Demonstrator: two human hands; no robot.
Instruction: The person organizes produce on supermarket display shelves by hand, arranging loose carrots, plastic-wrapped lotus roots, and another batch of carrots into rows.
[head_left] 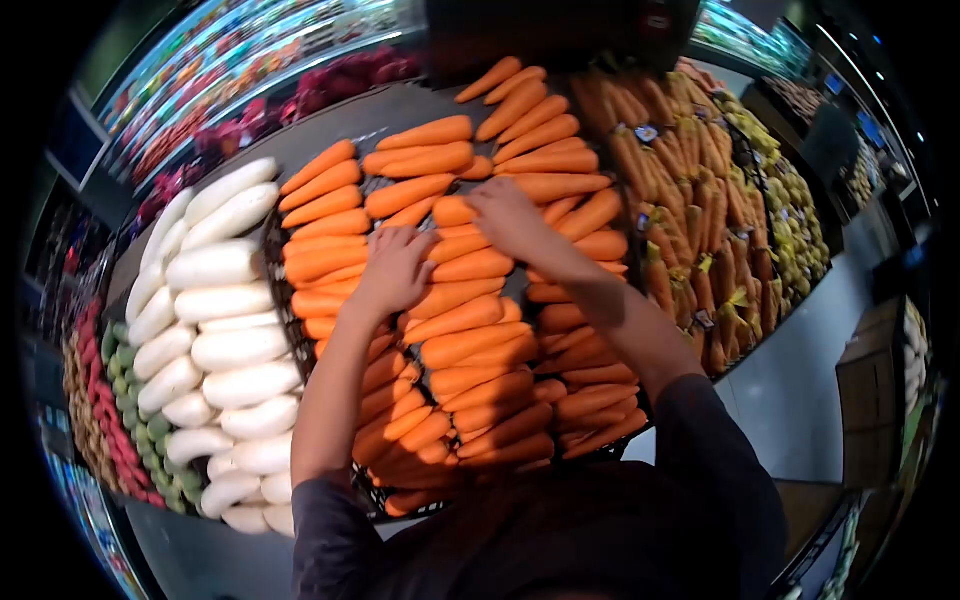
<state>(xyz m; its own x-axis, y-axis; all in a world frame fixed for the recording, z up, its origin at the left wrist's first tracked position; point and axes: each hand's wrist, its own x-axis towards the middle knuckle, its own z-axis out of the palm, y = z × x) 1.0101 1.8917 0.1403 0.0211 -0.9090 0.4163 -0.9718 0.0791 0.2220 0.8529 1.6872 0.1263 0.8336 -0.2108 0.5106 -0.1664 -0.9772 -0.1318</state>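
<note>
Rows of orange carrots fill the middle of a sloping display. My left hand rests on carrots left of the middle, its fingers bent over them and slightly apart; nothing is clearly gripped in it. Farther up and to the right, my right hand has its fingers curled at the blunt end of a carrot in the middle column. The right palm hides part of what lies beneath it. Both forearms reach over the carrots.
White radishes lie in columns on the left, with green and red produce beyond. Bagged carrots are stacked on the right, near yellow-netted produce. A cardboard box stands at the far right. Lit shelves run behind.
</note>
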